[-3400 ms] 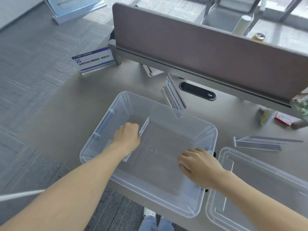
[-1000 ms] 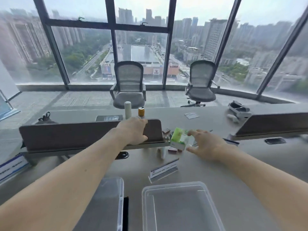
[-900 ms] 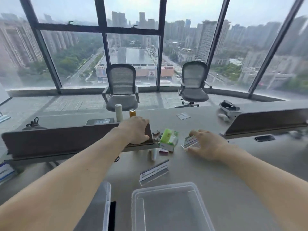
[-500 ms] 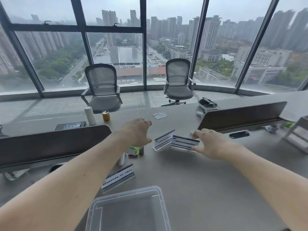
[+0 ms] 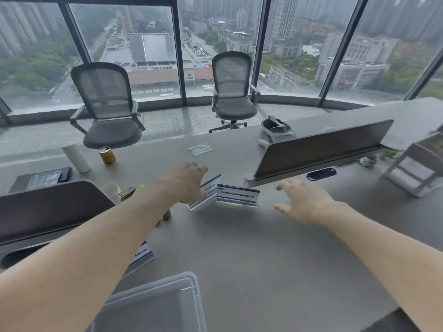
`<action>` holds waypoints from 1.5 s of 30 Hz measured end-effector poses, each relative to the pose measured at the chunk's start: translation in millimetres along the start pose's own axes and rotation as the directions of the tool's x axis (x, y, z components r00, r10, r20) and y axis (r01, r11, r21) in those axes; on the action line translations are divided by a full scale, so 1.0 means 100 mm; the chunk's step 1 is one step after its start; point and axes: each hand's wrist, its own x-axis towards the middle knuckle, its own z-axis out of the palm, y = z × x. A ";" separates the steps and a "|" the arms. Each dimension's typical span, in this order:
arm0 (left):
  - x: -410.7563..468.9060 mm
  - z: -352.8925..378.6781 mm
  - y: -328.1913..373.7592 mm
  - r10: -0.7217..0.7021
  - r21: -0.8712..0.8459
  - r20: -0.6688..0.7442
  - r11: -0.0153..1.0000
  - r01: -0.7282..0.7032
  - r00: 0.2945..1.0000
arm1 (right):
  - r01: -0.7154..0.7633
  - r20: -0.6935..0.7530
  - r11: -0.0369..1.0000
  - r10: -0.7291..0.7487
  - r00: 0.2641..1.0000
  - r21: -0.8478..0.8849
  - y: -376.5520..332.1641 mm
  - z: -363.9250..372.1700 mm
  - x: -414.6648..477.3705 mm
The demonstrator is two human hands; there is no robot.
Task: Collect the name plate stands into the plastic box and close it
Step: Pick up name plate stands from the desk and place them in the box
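Two name plate stands sit side by side mid-desk. My left hand (image 5: 184, 182) has its fingers over the top and its thumb on the front of the left name plate stand (image 5: 209, 191). The right name plate stand (image 5: 237, 196) stands free, with a blue-and-white card in it. My right hand (image 5: 303, 202) hovers to its right, fingers spread, holding nothing. A third name plate stand (image 5: 144, 256) peeks out from under my left forearm. The clear plastic lid (image 5: 167, 303) lies at the desk's near edge. The plastic box itself is out of view.
Brown desk dividers stand at the left (image 5: 48, 207) and right (image 5: 321, 147). Near the left divider are a white cup (image 5: 112, 190), a can (image 5: 107, 155) and a white cylinder (image 5: 76, 158). A headset (image 5: 278, 128), a face mask (image 5: 200, 149) and a white rack (image 5: 417, 166) lie further off.
The view has swung up and right, away from the box. My left hand has come down onto the left stand. My right hand has drawn off the right stand to its right.
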 end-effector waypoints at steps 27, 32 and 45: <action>2.74 2.74 0.36 -0.503 -0.936 0.338 -0.093 0.339 0.796 | -0.103 0.051 0.607 0.103 0.993 0.788 0.97 2.67 3.11; 3.00 3.14 0.30 -0.494 -0.957 0.286 -0.101 0.273 0.821 | -0.033 -0.060 0.558 0.148 0.987 0.829 0.85 3.10 3.36; 2.31 2.85 0.41 -0.517 -0.969 0.206 -0.225 0.101 0.831 | 0.090 -0.156 0.471 0.102 0.982 0.877 0.81 2.89 3.12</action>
